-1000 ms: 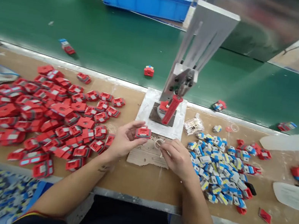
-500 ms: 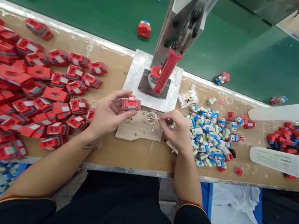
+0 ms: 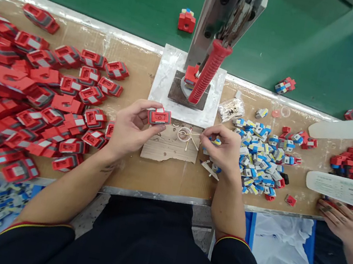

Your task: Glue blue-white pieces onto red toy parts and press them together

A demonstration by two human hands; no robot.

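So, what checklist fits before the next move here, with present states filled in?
1. Red-and-grey car-shaped piece held in left hand: ok.
2. Thin pale stick pinched in right hand: ok.
3. Small round clear dish on torn brown cardboard: ok.
4. Stick tip wet: cannot tell, too small.
5. Dark square plate free of parts: not ok, a small red part stands over it.
6. Co-worker's hand apart from both hands: ok.

Hands [image 3: 134, 125] holding red part [image 3: 159, 117], thin stick [image 3: 195, 134]; cup [image 3: 182, 138] between

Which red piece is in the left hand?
The red piece by the metal plate, gripped by the left hand; those in the pile lie unheld.
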